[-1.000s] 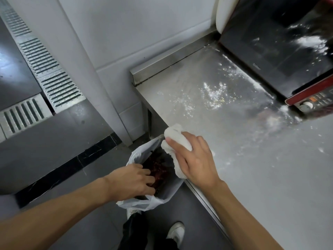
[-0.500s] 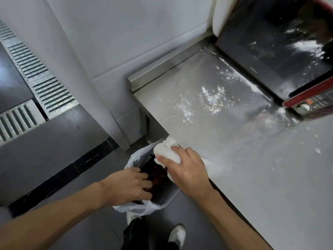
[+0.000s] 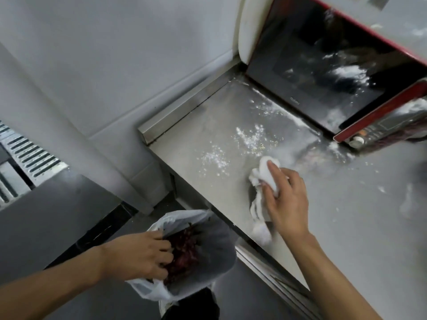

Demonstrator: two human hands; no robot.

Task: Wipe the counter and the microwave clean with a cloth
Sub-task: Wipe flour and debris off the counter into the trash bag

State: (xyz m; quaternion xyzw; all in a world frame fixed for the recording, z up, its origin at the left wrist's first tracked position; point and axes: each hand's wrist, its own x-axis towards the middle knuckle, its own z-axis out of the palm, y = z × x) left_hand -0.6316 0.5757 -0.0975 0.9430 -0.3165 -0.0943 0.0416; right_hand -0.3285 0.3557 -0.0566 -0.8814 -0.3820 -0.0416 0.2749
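Observation:
A steel counter (image 3: 346, 227) is dusted with white powder (image 3: 249, 139) near its back left corner. My right hand (image 3: 286, 202) grips a crumpled white cloth (image 3: 261, 195) and presses it on the counter, a little in from the left edge. A red and black microwave (image 3: 335, 72) stands at the back right, its dark door smeared with white. My left hand (image 3: 141, 255) holds the rim of a white plastic bag (image 3: 208, 255) below the counter edge; dark red scraps lie inside.
A grey wall (image 3: 115, 54) and a steel upstand (image 3: 184, 107) border the counter at the back. Metal floor grates (image 3: 27, 155) lie at the left. A white shoe (image 3: 166, 303) shows on the floor under the bag.
My right hand has carried the cloth from over the bag at the counter's edge onto the counter, toward the powder. My left hand still holds the bag.

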